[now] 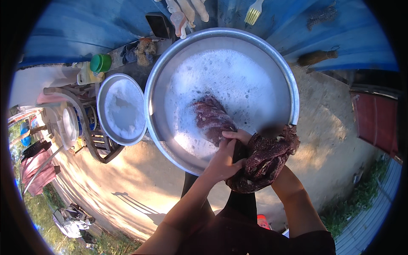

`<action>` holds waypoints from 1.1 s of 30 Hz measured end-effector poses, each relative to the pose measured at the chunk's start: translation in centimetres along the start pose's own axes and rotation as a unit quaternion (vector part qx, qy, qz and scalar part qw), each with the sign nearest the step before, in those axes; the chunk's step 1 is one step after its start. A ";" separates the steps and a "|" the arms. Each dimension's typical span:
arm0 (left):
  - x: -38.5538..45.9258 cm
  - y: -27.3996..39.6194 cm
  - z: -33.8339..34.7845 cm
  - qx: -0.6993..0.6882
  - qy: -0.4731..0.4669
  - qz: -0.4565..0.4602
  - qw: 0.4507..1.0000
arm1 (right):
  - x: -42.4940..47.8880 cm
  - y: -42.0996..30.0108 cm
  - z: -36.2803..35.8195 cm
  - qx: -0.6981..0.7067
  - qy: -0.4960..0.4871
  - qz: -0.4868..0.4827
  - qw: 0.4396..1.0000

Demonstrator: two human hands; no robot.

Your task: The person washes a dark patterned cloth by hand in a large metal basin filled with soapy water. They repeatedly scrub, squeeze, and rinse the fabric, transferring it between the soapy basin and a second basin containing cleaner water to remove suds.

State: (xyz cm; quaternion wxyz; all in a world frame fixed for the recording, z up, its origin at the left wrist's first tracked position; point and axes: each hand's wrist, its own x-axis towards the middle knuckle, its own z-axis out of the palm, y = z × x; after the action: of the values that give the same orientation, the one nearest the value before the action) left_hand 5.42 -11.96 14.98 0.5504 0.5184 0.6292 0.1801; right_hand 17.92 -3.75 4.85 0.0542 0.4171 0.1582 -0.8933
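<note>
A large round metal basin [153, 137] holds soapy water with foam. Dark maroon patterned cloth [264, 165] hangs over its near right rim, and another length of it trails into the suds. My left hand [224, 159] grips the cloth at the near edge of the basin, with the thumb spread over a dark fold. Just beyond it, my right hand [242, 136] is on the same cloth, its fingers near those of the left; the bunched cloth covers most of this hand and its wrist.
Left of the large basin stands a smaller metal basin [99, 108] with foamy water. A green-lidded container [100, 63], a plastic jug [84, 74] and a wooden chair [86, 127] are beside it. A phone [158, 25] and a brush [254, 13] lie near the blue wall.
</note>
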 end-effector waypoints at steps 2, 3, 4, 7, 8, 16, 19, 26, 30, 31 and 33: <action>-1.1 -1.7 -1.5 -0.327 -0.056 0.004 0.943 | -0.9 -0.9 0.4 0.020 -0.013 0.015 1.000; -1.7 -2.6 -2.3 -0.477 -0.082 0.007 0.875 | -2.0 -1.6 1.1 0.049 -0.022 0.010 0.998; -2.3 -3.9 -2.5 -0.608 -0.095 0.016 0.788 | -3.1 -2.4 1.8 0.078 -0.029 0.005 0.997; -1.6 -13.6 2.2 -0.792 -0.165 -0.002 0.587 | -4.5 -2.6 3.6 0.127 -0.074 -0.046 0.988; -1.3 -13.4 2.7 -0.792 -0.116 -0.075 0.595 | -5.1 -2.4 4.0 0.147 -0.075 -0.055 0.985; 8.4 -3.5 1.7 -0.890 -0.068 0.025 0.451 | -7.3 -0.6 5.9 0.241 -0.050 -0.083 0.966; 8.1 -4.9 0.9 -0.827 -0.103 0.084 0.547 | -7.7 -1.2 3.9 0.109 -0.071 -0.040 0.991; 10.7 -6.2 2.0 -0.453 0.086 -0.179 0.869 | -0.4 3.0 1.8 -0.127 0.173 -0.307 0.927; 13.0 -9.6 2.9 -0.386 0.092 -0.050 0.916 | 0.4 1.8 1.2 -0.178 0.134 -0.166 0.961; 12.8 -10.2 2.7 -0.316 0.088 -0.031 0.944 | -0.1 1.4 0.7 -0.128 0.070 -0.130 0.981; 11.9 -9.8 1.5 -0.078 0.086 -0.017 0.993 | -1.3 0.7 0.9 0.018 0.005 -0.114 0.993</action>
State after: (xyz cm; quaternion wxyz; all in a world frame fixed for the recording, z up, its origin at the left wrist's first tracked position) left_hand 3.98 -6.19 0.69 0.5362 0.4457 0.6669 0.2628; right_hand 18.23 -4.71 6.21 -0.0558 0.4021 0.1891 -0.8941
